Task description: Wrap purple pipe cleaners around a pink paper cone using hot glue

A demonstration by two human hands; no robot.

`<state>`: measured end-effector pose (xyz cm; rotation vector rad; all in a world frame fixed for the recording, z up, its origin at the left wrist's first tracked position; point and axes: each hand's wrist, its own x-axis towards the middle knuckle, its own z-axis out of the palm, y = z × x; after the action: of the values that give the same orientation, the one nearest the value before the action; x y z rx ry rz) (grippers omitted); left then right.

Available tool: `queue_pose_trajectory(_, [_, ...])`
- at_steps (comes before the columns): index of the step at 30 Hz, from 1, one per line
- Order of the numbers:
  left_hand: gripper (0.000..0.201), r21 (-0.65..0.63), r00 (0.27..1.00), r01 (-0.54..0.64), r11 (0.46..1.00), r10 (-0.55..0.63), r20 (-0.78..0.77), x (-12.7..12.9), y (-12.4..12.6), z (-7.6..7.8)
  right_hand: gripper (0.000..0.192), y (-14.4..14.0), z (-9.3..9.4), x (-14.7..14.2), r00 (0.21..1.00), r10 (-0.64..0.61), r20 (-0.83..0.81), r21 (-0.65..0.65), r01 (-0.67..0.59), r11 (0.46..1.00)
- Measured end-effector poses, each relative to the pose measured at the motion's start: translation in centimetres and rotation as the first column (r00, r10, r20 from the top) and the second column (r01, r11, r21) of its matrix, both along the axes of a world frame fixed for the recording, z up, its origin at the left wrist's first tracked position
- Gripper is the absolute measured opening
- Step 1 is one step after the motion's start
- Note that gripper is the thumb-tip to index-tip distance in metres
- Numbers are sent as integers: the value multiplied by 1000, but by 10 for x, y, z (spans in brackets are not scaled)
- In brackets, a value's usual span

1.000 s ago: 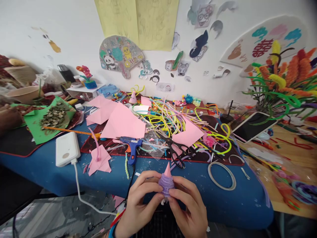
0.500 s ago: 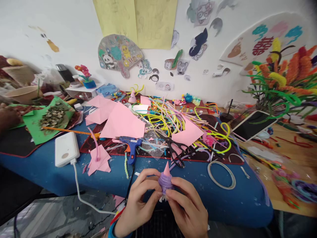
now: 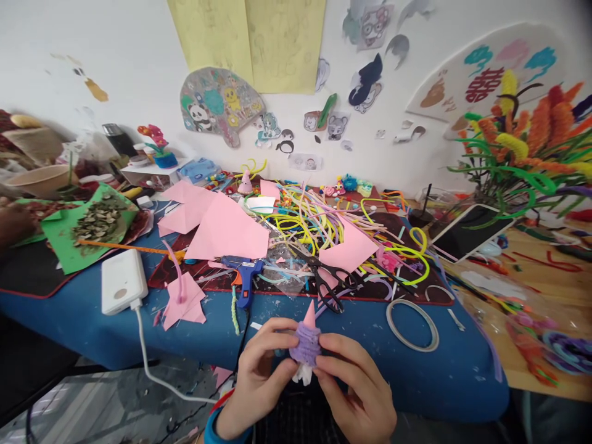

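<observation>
though fuzzy, purple cone (image 3: 305, 343), pink-tipped

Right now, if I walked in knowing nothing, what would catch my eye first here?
Probably the two hands at the near edge: the left hand and right hand together pinch a small purple coiled piece with a pink pointed tip. Behind them, the blue table is strewn with pink paper sheets and a tangle of yellow and pink pipe cleaners. At far right stands a bouquet of orange and green pipe-cleaner flowers.
</observation>
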<state>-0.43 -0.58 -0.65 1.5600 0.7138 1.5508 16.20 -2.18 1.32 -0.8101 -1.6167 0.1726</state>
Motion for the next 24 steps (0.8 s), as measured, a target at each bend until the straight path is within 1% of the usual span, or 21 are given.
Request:
queue_pose_trajectory(2, [30, 79, 997, -39, 996, 44, -61, -2, 0, -4, 17, 1, -1, 0, 998, -24, 61, 50, 21, 999])
queue_pose_trajectory(4, [42, 182, 985, -82, 980, 108, -137, -4, 1, -7, 18, 1, -4, 0, 989, -55, 135, 113, 39, 993])
queue_pose_trajectory(7, [62, 350, 941, -128, 928, 225, -252, -8, 1, -10, 18, 2, -9, -1, 969, -101, 228, 215, 51, 975])
queue_pose_trajectory(9, [65, 402, 929, -141, 905, 262, -262, -10, 0, -11, 18, 2, -13, -2, 965, -117, 236, 259, 53, 964])
queue_pose_trajectory(10, [60, 387, 940, -142, 911, 247, -236, -10, 0, -11, 18, 2, -15, -2, 968, -118, 221, 270, 55, 961])
queue_pose_trajectory(11, [51, 341, 959, -139, 930, 212, -189, -9, 0, -10, 18, 2, -18, -3, 973, -114, 201, 275, 56, 960])
queue_pose_trajectory(12, [38, 268, 978, -129, 955, 167, -122, -8, -1, -9, 17, 2, -20, -3, 977, -110, 181, 274, 57, 960])
queue_pose_trajectory(13, [28, 164, 992, -113, 980, 121, -42, -6, -1, -7, 17, 3, -22, -4, 981, -103, 163, 275, 55, 960])
queue_pose_trajectory(14, [26, 46, 995, -87, 995, 85, 49, -4, -1, -5, 17, 3, -25, -5, 984, -94, 151, 282, 48, 958])
queue_pose_trajectory(15, [32, -74, 989, -48, 996, 58, 134, -3, -1, -3, 17, 4, -27, -6, 985, -82, 149, 290, 35, 956])
queue_pose_trajectory(17, [46, -274, 966, 55, 960, 18, 257, -1, 0, 0, 18, 7, -32, -9, 986, -60, 154, 297, 12, 955])
queue_pose_trajectory(19, [49, -397, 955, 153, 905, -32, 296, -2, 1, 2, 19, 11, -35, -12, 985, -45, 167, 294, -6, 956])
queue_pose_trajectory(22, [48, -478, 957, 204, 854, -71, 282, -10, 3, -1, 20, 20, -38, -17, 977, -36, 212, 341, -39, 939])
queue_pose_trajectory(24, [52, -499, 960, 184, 847, -45, 277, -16, 3, -6, 22, 27, -36, -21, 970, -17, 243, 409, -86, 909])
